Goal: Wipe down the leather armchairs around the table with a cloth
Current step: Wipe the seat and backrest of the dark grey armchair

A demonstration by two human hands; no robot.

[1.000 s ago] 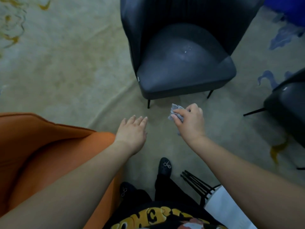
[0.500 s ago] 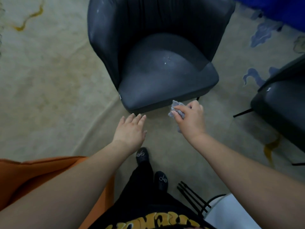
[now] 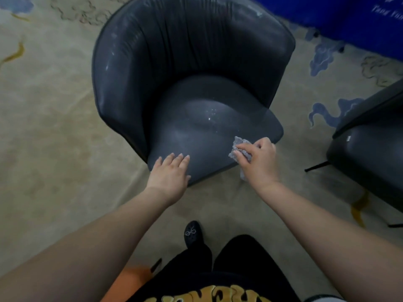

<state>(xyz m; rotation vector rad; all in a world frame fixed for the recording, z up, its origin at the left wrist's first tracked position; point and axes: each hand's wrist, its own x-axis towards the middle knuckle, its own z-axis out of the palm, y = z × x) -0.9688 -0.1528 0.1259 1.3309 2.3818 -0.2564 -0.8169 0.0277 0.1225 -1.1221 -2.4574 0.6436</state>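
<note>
Two hands are reaching over the front of the dark leather armchair [image 3: 196, 83]. The right hand [image 3: 259, 160] is gripping a crumpled grey cloth [image 3: 238, 149] at the seat's front right corner, the cloth bunched between thumb and fingers. The left hand [image 3: 170, 173] is lying flat and empty on the front left edge of the seat cushion [image 3: 196, 136], fingers spread. White specks and a dusty film are showing on the middle of the cushion, so the wiping looks barely begun. Opening the cloth flatter would likely cover more leather per pass; long overlapping strokes toward the front edge should carry the grit off rather than smearing it. A second dark armchair [image 3: 370, 149] is waiting at the right.
</note>
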